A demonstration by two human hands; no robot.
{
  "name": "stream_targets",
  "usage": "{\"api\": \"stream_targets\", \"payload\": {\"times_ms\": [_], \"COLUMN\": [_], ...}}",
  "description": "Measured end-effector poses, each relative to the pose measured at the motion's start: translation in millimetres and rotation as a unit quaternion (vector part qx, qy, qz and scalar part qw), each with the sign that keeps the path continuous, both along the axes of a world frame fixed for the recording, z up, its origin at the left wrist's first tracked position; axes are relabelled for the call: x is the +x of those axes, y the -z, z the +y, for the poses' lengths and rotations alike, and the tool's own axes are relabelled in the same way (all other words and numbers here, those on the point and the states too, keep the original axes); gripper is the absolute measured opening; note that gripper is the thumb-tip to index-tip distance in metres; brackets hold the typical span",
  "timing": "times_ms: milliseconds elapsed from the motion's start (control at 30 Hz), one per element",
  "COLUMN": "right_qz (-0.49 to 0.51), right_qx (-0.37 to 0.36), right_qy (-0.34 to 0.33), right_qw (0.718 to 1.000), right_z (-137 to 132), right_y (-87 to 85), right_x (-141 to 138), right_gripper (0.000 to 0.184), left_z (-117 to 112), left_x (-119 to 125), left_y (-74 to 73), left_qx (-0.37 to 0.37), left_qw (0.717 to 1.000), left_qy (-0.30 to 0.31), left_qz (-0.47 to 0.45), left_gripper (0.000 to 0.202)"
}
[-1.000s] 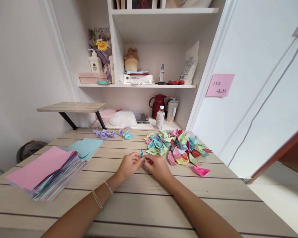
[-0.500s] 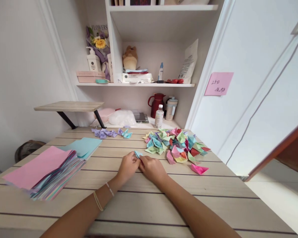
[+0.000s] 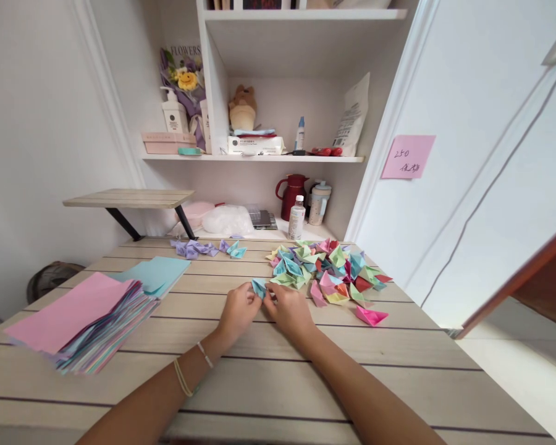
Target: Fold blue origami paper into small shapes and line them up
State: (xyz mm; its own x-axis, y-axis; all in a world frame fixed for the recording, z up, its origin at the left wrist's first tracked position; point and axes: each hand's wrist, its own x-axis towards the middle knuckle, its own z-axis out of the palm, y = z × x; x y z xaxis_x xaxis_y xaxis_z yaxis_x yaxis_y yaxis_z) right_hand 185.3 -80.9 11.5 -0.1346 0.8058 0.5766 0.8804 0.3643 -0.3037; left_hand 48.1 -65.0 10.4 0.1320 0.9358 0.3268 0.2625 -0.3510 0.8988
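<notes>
Over the middle of the table, a small folded piece of light blue paper (image 3: 258, 287) is pinched between my two hands. My left hand (image 3: 239, 311) has its fingertips closed on the paper's left side. On the right side, my right hand (image 3: 288, 311) grips it between thumb and fingers. Part of the paper is hidden behind the fingers. Just right of my hands lies a heap of folded paper boats (image 3: 330, 267) in many colours, with a bright pink boat (image 3: 371, 316) at its near edge.
To the left lie a thick stack of coloured paper (image 3: 88, 315) and light blue sheets (image 3: 160, 275). Purple folded pieces (image 3: 193, 248) and a blue paper boat (image 3: 236, 250) sit at the back. A bottle (image 3: 296, 218) and a red jug (image 3: 291, 194) stand behind the table; a raised wooden stand (image 3: 130, 198) is at back left.
My hands have moved slightly apart, and my right hand has shifted a little to the right. More of the light blue folded paper now shows between them.
</notes>
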Motion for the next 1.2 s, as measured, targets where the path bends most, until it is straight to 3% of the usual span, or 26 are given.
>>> {"api": "stream_targets", "payload": {"times_ms": [300,467,567,633,767,867,933,1000,1200], "right_qz": [0.030,0.115,0.213,0.312,0.490,0.535,0.551,0.559,0.507], "right_qx": [-0.039,-0.043,-0.072,-0.115,-0.226,-0.297,-0.321,-0.319,-0.285], "right_qy": [-0.012,-0.034,-0.068,-0.110,-0.219,-0.280,-0.298,-0.295,-0.260], "right_qw": [0.999,0.992,0.972,0.937,0.813,0.739,0.710,0.706,0.771], "right_z": [5.4,6.1,9.9,15.1,25.0,26.3,24.8,23.1,22.2], "right_y": [-0.9,0.8,4.1,6.8,9.1,6.2,3.6,2.5,7.0], "right_x": [6.0,7.1,7.6,10.3,21.5,29.8,32.2,31.5,25.5], "right_gripper": [0.023,0.028,0.030,0.027,0.027,0.035,0.037,0.037,0.039], "left_z": [0.7,3.1,4.6,6.7,11.5,12.7,12.7,12.9,16.1], "left_x": [-0.1,-2.4,-3.1,-4.1,-8.9,-12.8,-14.2,-14.5,-15.4], "left_y": [0.3,1.7,2.7,1.5,-5.9,-12.4,-14.8,-14.7,-7.2], "left_qx": [-0.009,-0.016,-0.037,-0.066,-0.131,-0.150,-0.162,-0.173,-0.147], "left_qw": [1.000,1.000,0.998,0.993,0.975,0.971,0.968,0.965,0.976], "left_qy": [0.014,0.014,0.036,0.055,0.091,0.099,0.102,0.101,0.093], "left_qz": [0.013,0.018,-0.021,-0.079,-0.156,-0.156,-0.161,-0.170,-0.130], "left_gripper": [0.022,0.032,0.031,0.029,0.031,0.034,0.035,0.033,0.033]}}
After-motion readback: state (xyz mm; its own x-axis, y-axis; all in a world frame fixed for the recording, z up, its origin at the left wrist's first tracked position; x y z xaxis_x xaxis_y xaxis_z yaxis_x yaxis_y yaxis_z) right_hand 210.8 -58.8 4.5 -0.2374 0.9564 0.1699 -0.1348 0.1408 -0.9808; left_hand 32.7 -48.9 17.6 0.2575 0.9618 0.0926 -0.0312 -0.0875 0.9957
